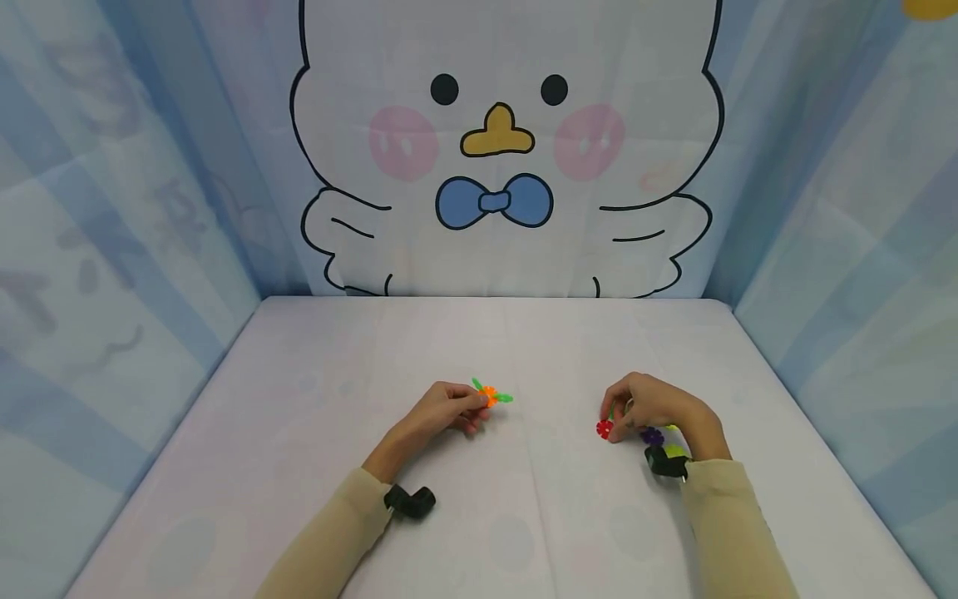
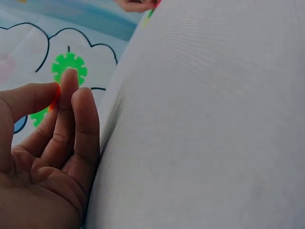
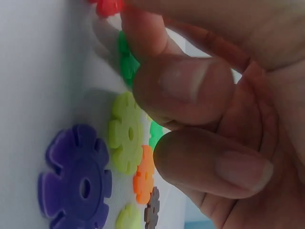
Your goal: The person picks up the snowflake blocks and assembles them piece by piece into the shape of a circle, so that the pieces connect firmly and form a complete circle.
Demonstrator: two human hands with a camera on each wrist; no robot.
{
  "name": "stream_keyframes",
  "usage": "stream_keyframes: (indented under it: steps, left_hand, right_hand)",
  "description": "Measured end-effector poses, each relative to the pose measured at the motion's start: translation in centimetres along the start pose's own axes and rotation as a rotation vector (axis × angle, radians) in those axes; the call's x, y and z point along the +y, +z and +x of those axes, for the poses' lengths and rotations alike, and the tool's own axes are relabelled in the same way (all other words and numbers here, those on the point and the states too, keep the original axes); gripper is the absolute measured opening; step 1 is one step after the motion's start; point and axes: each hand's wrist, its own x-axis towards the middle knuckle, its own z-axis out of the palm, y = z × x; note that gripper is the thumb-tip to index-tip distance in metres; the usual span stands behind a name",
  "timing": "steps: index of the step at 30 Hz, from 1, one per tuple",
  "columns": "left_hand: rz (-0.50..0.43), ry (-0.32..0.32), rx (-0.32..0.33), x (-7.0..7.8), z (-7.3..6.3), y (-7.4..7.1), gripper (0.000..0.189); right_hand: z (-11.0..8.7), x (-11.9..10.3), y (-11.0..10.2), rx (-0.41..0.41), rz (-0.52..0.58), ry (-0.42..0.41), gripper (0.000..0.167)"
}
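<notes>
Two beige sleeves (image 1: 329, 541), black mounts (image 1: 412, 502) at cuffs, nearer than purple disc (image 3: 59, 191). Purple disc on white table (image 1: 479, 532); yellow-green disc (image 3: 119, 143), loose orange disc (image 3: 144, 179), brown disc (image 3: 152, 207) near it. Right hand (image 1: 653, 402) just beyond purple disc, fingertips pinching red disc (image 1: 604, 429), left of purple disc. Left hand (image 1: 446, 408) well left of purple disc, thumb and finger gripping bright orange disc (image 1: 490, 394), joined to two green discs (image 2: 59, 66). Bird-print backdrop (image 1: 494, 50) well beyond purple disc.

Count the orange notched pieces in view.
2: an orange piece in the left hand, joined to green pieces; another orange piece on the table near the brown piece. The right hand may hide more.
</notes>
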Motion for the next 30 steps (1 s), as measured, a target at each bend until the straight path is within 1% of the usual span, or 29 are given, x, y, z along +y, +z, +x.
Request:
stream_keyframes:
  steps: [6, 13, 18, 23, 26, 30]
  left_hand:
    - [-0.005, -0.008, 0.007, 0.2, 0.1, 0.0, 0.028]
    - [0.0, -0.011, 0.005, 0.1, 0.1, 0.0, 0.028]
    - [-0.001, -0.007, 0.0, 0.2, 0.1, 0.1, 0.029]
    - [-0.005, -0.011, 0.0, 0.2, 0.2, 0.1, 0.028]
    - [-0.011, -0.013, 0.001, 0.1, 0.1, 0.0, 0.028]
    - [-0.021, -0.015, 0.004, 0.2, 0.0, 0.0, 0.027]
  right_hand:
    - [0.2, 0.0, 0.2, 0.028, -0.073, -0.002, 0.022]
    - [0.3, -0.2, 0.2, 0.027, -0.089, 0.013, 0.023]
    - [0.3, -0.3, 0.2, 0.018, -0.071, -0.022, 0.024]
    - [0.3, -0.3, 0.1, 0.003, 0.024, -0.047, 0.019]
    - [0.7, -0.4, 0.4, 0.0, 0.134, -0.071, 0.02]
    - [1.9, -0.9, 1.4, -0.001, 0.296, -0.115, 0.022]
